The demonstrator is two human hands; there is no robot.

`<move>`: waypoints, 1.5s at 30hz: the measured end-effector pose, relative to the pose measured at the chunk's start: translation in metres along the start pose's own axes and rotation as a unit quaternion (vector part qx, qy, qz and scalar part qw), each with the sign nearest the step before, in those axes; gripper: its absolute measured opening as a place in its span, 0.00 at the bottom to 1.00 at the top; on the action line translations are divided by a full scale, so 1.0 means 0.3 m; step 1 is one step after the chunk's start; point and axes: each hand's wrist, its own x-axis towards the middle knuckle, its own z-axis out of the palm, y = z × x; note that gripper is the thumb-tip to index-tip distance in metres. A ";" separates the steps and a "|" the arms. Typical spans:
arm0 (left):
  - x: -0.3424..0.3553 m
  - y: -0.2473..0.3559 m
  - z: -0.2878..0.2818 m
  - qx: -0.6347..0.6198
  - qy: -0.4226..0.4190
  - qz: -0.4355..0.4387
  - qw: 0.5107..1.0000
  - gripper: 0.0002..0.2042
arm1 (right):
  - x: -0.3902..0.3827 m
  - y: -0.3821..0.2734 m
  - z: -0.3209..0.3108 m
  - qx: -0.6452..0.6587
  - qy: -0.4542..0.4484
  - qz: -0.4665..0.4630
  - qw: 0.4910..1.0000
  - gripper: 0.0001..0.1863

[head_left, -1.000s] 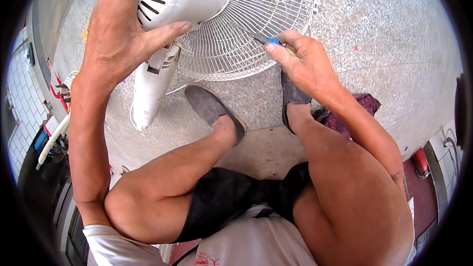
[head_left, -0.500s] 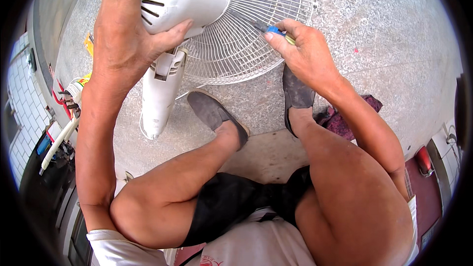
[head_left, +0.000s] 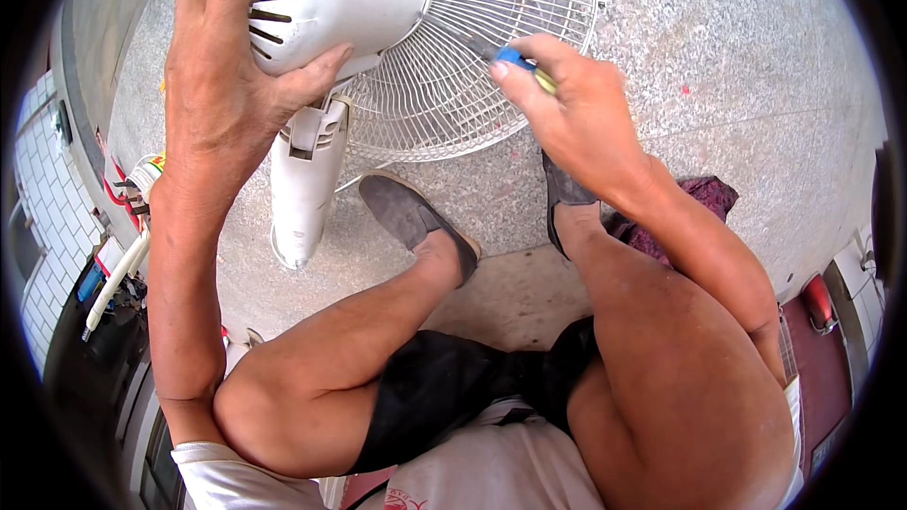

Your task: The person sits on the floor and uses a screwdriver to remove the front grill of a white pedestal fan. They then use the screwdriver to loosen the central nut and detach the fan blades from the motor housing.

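My left hand [head_left: 219, 76] is wrapped round the vented back of a white fan's motor housing [head_left: 354, 0], its thumb lying along the near side. Beyond and to the right of the housing spreads the round white wire grille [head_left: 425, 113]. My right hand [head_left: 590, 118] grips a screwdriver [head_left: 514, 58] by its blue and yellow-green handle. The shaft points left toward where the housing meets the grille; I cannot tell whether its tip touches anything. Below the housing, the white fan neck [head_left: 307, 189] slants down toward me.
My feet in grey shoes [head_left: 406, 212] rest on the speckled stone floor [head_left: 737, 66] close to the grille. A dark red patterned cloth [head_left: 704, 198] lies by my right forearm. Cables and tools [head_left: 123, 283] crowd the left side. A red object [head_left: 818, 302] stands at the far right.
My left hand and the motor housing have shifted slightly left. The right hand has moved a little to the left with the screwdriver and turned somewhat.
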 end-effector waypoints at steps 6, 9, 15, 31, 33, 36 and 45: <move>-0.001 0.033 0.028 0.027 0.020 0.013 0.999 0.49 | 0.060 -0.018 0.000 -0.083 -0.039 -0.029 0.995 0.18; 0.007 0.037 0.012 0.019 0.007 0.012 1.000 0.48 | 0.061 -0.041 -0.021 -0.106 -0.051 -0.009 0.993 0.17; 0.020 0.029 -0.002 0.033 -0.011 0.002 0.999 0.47 | 0.009 -0.040 -0.047 -0.027 -0.025 0.063 0.997 0.18; 0.020 0.025 0.012 0.016 0.000 -0.001 1.000 0.48 | 0.083 0.030 -0.004 -0.160 -0.026 -0.046 0.986 0.19; 0.021 0.026 0.010 0.016 -0.003 -0.005 1.000 0.48 | 0.084 0.023 -0.009 -0.229 -0.027 -0.084 0.969 0.20; 0.024 0.024 0.012 0.033 0.003 0.002 0.999 0.48 | 0.108 0.011 -0.029 -0.123 -0.076 0.026 0.989 0.22; 0.016 0.025 0.030 0.079 0.009 0.019 0.997 0.48 | 0.164 -0.070 -0.067 -0.061 -0.127 0.073 0.987 0.23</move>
